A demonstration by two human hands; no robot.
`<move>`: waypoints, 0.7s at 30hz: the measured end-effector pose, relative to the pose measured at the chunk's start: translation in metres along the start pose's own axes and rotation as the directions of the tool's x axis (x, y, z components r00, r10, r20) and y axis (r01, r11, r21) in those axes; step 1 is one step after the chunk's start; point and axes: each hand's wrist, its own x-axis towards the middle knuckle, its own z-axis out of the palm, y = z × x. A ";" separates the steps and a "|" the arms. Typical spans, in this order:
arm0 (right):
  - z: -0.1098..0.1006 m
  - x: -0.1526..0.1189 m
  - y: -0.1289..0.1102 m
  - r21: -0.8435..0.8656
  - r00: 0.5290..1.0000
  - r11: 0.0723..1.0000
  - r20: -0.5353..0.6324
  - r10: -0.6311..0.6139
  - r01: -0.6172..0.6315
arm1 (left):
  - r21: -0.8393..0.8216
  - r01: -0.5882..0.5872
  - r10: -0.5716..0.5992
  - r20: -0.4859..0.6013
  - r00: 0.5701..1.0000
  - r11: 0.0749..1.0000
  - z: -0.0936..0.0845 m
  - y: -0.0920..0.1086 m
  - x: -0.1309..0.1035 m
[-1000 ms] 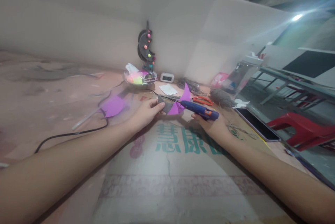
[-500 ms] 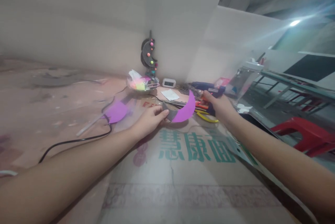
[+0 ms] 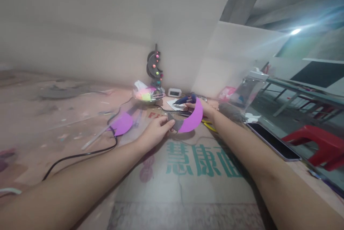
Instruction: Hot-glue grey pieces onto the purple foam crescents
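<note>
My left hand (image 3: 158, 129) pinches the grey end of a crescent-shaped piece, with its purple part (image 3: 192, 119) curving up to the right. My right hand (image 3: 205, 109) grips a dark blue glue gun (image 3: 187, 99), partly hidden behind the purple crescent. The gun's tip points left, over a white paper square (image 3: 173, 105). Left of my left hand, a purple paper piece (image 3: 123, 123) lies on the table beside a clear stick (image 3: 94, 139). A black cord (image 3: 77, 155) runs past them.
A grey crescent ornament with coloured balls (image 3: 154, 65) stands by the wall, behind a clear bowl (image 3: 146, 99). Near it sits a small white clock (image 3: 174, 92). To the right are a plastic jar (image 3: 249, 88), a phone (image 3: 272, 140) and a red stool (image 3: 317, 147). Printed cardboard (image 3: 204, 190) lies in front.
My right hand has moved left with the glue gun, from the right side to behind the purple crescent. My left hand keeps its hold. The view has tilted up slightly.
</note>
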 end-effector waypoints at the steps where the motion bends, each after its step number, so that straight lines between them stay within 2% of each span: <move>1: -0.002 0.000 0.001 -0.027 1.000 1.000 0.001 0.007 -0.007 | 0.001 0.006 -0.006 -0.006 1.000 1.000 0.000 0.000 0.000; 6: -0.023 -0.003 0.007 -0.195 0.997 0.980 -0.074 0.029 -0.043 | -0.024 0.034 -0.036 -0.045 0.998 0.999 -0.003 0.003 0.001; 8: -0.031 -0.015 0.008 -0.243 0.995 0.970 -0.097 0.006 -0.030 | -0.067 0.050 -0.054 -0.054 0.997 0.997 -0.003 0.006 0.001; 11: -0.033 -0.046 0.003 -0.278 0.998 0.960 -0.057 -0.040 0.023 | -0.106 0.050 -0.059 -0.082 0.995 0.993 -0.003 0.009 0.000; 14: -0.022 -0.083 -0.011 -0.258 0.994 0.960 0.053 -0.098 0.109 | -0.131 0.033 -0.046 -0.097 0.994 0.991 -0.002 0.011 0.001; 16: -0.010 -0.102 -0.021 -0.203 0.973 0.959 0.163 -0.166 0.198 | -0.150 0.029 -0.044 -0.097 0.994 0.988 -0.002 0.011 0.000; 21: 0.020 -0.123 -0.040 -0.121 0.894 0.909 0.271 -0.355 0.398 | -0.182 0.059 -0.076 -0.089 0.993 0.982 -0.002 0.012 0.000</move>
